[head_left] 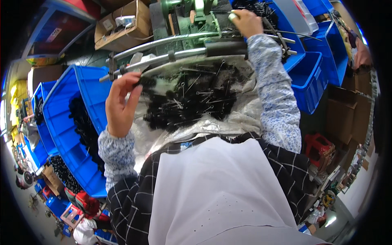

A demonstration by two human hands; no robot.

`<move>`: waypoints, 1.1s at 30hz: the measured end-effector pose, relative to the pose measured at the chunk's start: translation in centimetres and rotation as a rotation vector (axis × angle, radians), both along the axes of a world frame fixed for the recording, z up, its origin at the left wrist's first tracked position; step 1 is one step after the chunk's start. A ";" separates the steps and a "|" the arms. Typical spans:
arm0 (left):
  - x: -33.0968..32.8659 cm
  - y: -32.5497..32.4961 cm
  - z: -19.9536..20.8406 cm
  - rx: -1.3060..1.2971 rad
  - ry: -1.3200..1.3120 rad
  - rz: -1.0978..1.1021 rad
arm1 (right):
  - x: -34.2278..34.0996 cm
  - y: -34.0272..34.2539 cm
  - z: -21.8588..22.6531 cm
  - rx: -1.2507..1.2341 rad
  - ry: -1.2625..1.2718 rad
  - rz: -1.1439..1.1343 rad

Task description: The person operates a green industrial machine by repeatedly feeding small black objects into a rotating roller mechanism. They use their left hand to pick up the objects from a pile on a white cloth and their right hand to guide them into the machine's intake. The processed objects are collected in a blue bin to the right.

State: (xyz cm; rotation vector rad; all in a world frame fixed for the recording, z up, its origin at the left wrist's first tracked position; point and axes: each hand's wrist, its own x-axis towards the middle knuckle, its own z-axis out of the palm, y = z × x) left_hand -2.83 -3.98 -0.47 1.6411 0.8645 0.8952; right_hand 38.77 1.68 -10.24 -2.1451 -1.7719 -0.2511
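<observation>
My left hand point(121, 102) is closed in a pinch at the left edge of the white sheet point(163, 141), with dark bristles of a small black wire brush point(143, 81) at its fingertips. My right hand point(248, 23) reaches up beside the green machine point(199, 16). Its fingers are bent together, with something pale on one fingertip; what they grip is too small to make out. Between my arms lies a heap of black wire brushes point(188, 102) with thin metal stems and looped ends, spread over the sheet.
Two metal rails point(179, 54) cross between the heap and the machine. A big blue bin point(61, 110) with black brushes stands at left, and a blue crate point(308, 81) at right. More black pieces point(261, 10) lie beyond my right hand. A cardboard box point(122, 28) sits at far left.
</observation>
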 end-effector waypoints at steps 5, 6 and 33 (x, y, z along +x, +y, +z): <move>2.2 1.0 0.4 -0.074 -0.049 -0.083 | 3.5 1.3 -0.1 -0.063 -0.009 0.114; 2.6 1.2 0.5 -0.095 -0.059 -0.106 | 5.2 1.7 -1.3 -0.054 -0.017 0.201; -3.7 1.5 -12.4 0.202 0.951 -0.332 | -4.4 -0.1 1.6 -0.012 -0.187 -0.024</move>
